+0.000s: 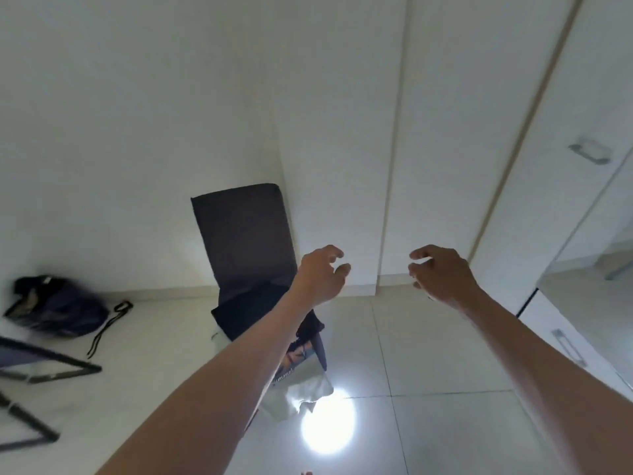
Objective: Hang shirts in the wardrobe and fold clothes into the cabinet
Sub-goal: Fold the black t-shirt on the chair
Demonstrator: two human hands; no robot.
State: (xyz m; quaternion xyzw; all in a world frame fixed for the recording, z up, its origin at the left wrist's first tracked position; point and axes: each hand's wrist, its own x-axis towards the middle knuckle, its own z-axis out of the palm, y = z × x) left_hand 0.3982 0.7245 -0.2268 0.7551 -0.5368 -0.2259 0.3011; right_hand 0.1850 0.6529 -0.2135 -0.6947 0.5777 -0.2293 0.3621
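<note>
A white wall (120, 114) fills the upper left, and tall white wardrobe (445, 132) doors run across the upper right, all closed, with thin vertical seams between panels. One door on the far right carries a metal handle (590, 150). Below it, at the right edge, a lower cabinet (548, 323) front shows a second handle, with a glossy surface above it. The pale tiled floor (428, 354) lies open between the person and the wardrobe doors, with a bright round reflection of light on the tiles near the bottom centre.

A dark high-backed chair (239, 231) stands against the wall just left of the wardrobe's edge. Clothes (305, 365) are piled on its seat: dark fabric on top, a printed dark piece and a pale piece hanging over the front edge. The left forearm crosses in front of this pile.

At the far left a dark bag (54, 306) lies on the floor by the wall, its strap trailing toward the chair. A dark metal frame (44, 365) juts in from the left edge near it.

Both arms reach forward, bare. The left hand (320, 275) hangs in the air above the chair seat, fingers loosely curled, holding nothing. The right hand (438, 272) is level with it and apart from it, in front of the wardrobe doors, fingers likewise loosely bent and released, touching nothing.
</note>
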